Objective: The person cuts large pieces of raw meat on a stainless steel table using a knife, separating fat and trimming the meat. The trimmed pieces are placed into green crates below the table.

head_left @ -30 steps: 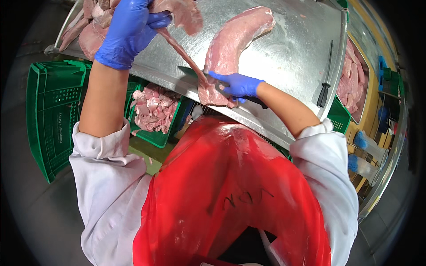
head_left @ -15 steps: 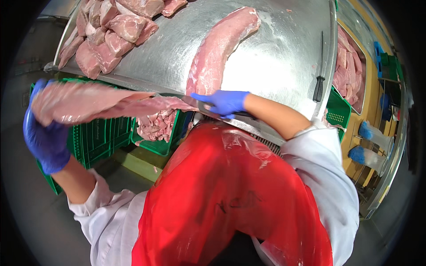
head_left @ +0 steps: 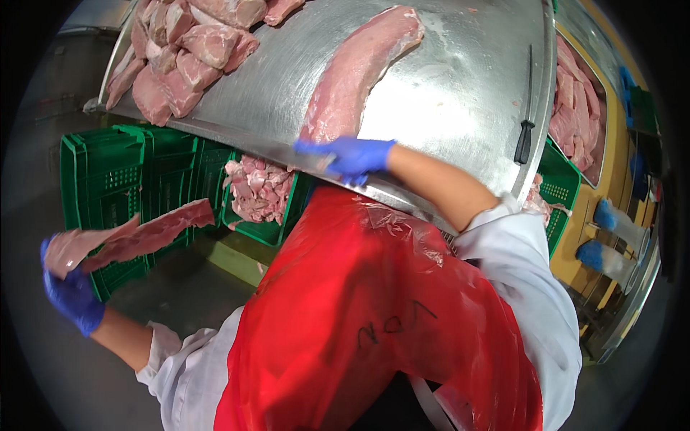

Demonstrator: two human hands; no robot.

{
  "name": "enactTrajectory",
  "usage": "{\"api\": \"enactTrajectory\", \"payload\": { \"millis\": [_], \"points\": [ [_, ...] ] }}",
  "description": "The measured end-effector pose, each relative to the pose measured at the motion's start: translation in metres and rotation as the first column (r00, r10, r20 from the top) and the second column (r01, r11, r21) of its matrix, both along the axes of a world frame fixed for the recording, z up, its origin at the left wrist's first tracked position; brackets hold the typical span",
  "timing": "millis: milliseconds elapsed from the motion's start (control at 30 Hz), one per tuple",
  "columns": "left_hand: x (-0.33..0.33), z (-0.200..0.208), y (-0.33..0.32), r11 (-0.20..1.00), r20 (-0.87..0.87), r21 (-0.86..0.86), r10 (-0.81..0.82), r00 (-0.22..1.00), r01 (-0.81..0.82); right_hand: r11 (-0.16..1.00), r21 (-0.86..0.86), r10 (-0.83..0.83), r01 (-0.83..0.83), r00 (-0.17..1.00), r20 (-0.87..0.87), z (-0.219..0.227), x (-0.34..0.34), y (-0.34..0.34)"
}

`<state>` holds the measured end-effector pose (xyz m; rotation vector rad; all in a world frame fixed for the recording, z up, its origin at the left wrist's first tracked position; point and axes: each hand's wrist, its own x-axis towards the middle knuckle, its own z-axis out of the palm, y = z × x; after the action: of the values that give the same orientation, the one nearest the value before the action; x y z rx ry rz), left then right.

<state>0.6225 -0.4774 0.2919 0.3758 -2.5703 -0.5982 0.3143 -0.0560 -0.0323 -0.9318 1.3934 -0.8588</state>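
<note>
At lower left, the left hand (head_left: 72, 298) gripped a meat strip (head_left: 154, 233). At upper centre, closure of the right hand (head_left: 351, 157) was unclear.

Left hand (head_left: 70, 296): fingers lay partly hidden from my feed behind meat strip (head_left: 158, 231). Right hand (head_left: 352, 159): blurred; I could not tell what it gripped. Meat pile (head_left: 190, 65), steel table (head_left: 445, 100): ran past upper edge. Green crate (head_left: 558, 191): white sleeve (head_left: 521, 287) hid part.

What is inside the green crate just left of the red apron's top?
Small raw meat trimmings are heaped in the green crate. They cover its bottom, and the steel table overlaps its far end, so neither can be seen.
</note>
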Motion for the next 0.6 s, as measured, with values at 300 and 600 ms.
{"api": "enactTrajectory", "payload": {
  "millis": [300, 600],
  "points": [
    [-0.174, -0.346, 0.149, 0.935, 0.408, -0.085, -0.282, 0.868, 0.344, 0.906, -0.138, -0.404, 0.401, 0.719, -0.566, -0.019, -0.237, -0.027],
    [-0.263, -0.381, 0.221, 0.781, 0.59, -0.12, -0.44, 0.677, 0.613, 0.9, -0.143, -0.31, 0.412, 0.373, -0.874, -0.037, -0.262, 0.02]
  ]
}}
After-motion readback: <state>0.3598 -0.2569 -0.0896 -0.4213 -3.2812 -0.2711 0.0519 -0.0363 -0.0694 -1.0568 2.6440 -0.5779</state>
